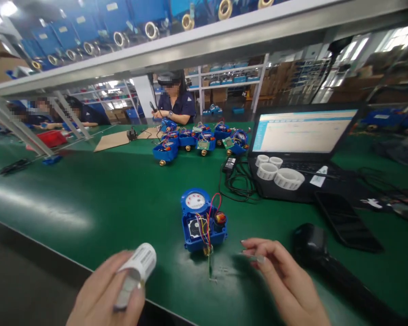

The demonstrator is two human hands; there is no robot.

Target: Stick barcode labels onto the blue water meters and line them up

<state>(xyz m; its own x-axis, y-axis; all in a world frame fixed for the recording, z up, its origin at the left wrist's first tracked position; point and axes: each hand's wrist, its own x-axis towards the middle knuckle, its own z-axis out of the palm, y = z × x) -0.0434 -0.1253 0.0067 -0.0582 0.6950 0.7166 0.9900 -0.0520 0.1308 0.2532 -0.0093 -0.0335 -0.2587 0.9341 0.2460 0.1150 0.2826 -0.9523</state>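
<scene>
My left hand point(110, 290), low on the left near the table's front edge, is wrapped round a white roll of printed labels point(145, 260). Between the thumb and fingers of my right hand point(282, 276) is a small, pale, thin piece point(255, 257), probably a label; blur hides its print. A blue water meter point(204, 242) lies between my hands, its round dial lid tipped back. Red, yellow and dark wires come out of its open housing, beside a battery-like part with an orange wrap. A small circuit board point(210, 267) stands on edge in front of the meter. Neither hand touches the meter.
Several similar blue meters point(165, 151) stand farther back. On the right are a laptop point(302, 131) bearing several label rolls point(289, 178), a black cable point(236, 183), a phone point(347, 219) and a handheld scanner point(326, 258). A shelf point(177, 47) crosses above; a co-worker point(178, 102) sits opposite.
</scene>
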